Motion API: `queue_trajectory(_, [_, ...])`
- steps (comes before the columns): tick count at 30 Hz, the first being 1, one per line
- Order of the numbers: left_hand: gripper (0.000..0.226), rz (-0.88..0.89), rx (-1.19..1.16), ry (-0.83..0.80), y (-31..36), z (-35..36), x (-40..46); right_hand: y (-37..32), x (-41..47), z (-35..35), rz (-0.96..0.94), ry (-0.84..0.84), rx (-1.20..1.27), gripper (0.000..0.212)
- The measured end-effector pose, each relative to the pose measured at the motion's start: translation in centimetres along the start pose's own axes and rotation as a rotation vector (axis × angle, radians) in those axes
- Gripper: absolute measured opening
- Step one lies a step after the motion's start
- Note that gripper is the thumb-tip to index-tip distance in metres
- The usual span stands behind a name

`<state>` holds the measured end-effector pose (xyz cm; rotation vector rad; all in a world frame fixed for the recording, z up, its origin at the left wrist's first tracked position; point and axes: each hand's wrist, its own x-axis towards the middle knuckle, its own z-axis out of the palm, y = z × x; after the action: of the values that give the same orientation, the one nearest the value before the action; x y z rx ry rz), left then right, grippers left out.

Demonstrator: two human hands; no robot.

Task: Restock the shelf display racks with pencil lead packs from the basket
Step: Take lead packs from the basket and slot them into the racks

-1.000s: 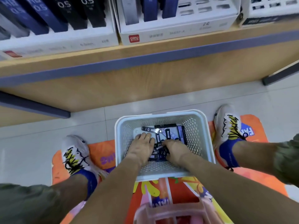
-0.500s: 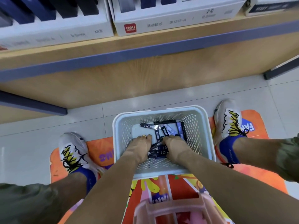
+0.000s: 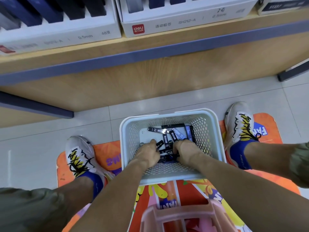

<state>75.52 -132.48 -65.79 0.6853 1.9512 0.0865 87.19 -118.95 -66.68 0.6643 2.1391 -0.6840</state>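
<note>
A white perforated basket (image 3: 212, 131) stands on the floor between my feet. Several dark slim pencil lead packs (image 3: 173, 136) lie loose on its bottom. Both my hands are down inside it. My left hand (image 3: 148, 152) has its fingers curled over a few packs at the near left. My right hand (image 3: 185, 150) is curled round a bunch of packs beside it. Above, on a wooden shelf, white display racks (image 3: 184, 22) hold upright dark packs; the left rack (image 3: 63, 36) is fuller.
An orange printed mat (image 3: 107, 158) lies under the basket and my shoes (image 3: 80, 156). A pink stool or crate (image 3: 180, 216) sits near the bottom edge. The shelf's wooden front and blue edge strip (image 3: 150, 52) run across above the grey floor tiles.
My left fingers went from flat on the packs to curled around them. Both hands drew the packs together toward the basket's near side. The view tilted slightly down.
</note>
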Motion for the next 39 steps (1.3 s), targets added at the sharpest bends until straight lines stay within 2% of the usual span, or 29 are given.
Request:
queue_trajectory(3, [0.038,-0.056,-0.216,0.056,0.3,-0.2,-0.2,0.2,-0.3,-0.5,-0.017,0.078,0.110,0.021])
queue_trajectory(7, [0.026,-0.096,-0.608,0.089,1.0,-1.4,-1.0,-0.7,-2.1,-3.4,-0.018,0.216,0.442,0.013])
queue_trajectory(11, [0.031,0.012,-0.919,0.056,2.6,-4.4,-5.0,-1.5,-6.3,-8.1,-0.084,0.211,0.785,0.031])
queue_trajectory(14, [0.046,0.106,-1.037,0.002,4.2,-6.8,-7.9,-2.3,-9.3,-11.6,-0.187,0.183,0.877,0.039])
queue_trajectory(15, [0.043,0.148,-1.059,0.003,5.1,-8.0,-9.5,-2.7,-10.8,-13.3,-0.231,0.195,0.875,0.040])
queue_trajectory(17, [0.023,0.244,-1.050,0.013,6.9,-10.6,-12.6,-3.5,-14.3,-17.1,-0.313,0.228,0.848,0.042])
queue_trajectory(18, [0.020,0.292,-1.029,0.024,7.9,-12.3,-14.2,-3.9,-16.2,-19.4,-0.348,0.255,0.832,0.042])
queue_trajectory(21, [0.022,0.423,-0.954,0.052,11.0,-16.8,-19.2,-4.9,-21.6,-25.2,-0.448,0.344,0.815,0.044])
queue_trajectory(23, [0.015,0.508,-0.905,0.076,13.1,-19.3,-22.3,-5.3,-24.6,-28.2,-0.522,0.416,0.811,0.041])
queue_trajectory(29, [0.023,0.722,-0.838,0.217,18.0,-24.4,-26.7,-5.8,-30.2,-33.9,-0.685,0.565,0.772,0.038])
queue_trajectory(33, [0.023,0.739,-0.774,0.282,19.0,-25.9,-27.0,-4.3,-30.7,-36.0,-0.751,0.546,0.827,0.034])
queue_trajectory(39, [0.025,0.709,-0.814,0.279,20.4,-25.3,-24.9,-3.4,-28.2,-35.3,-0.715,0.616,0.863,0.029])
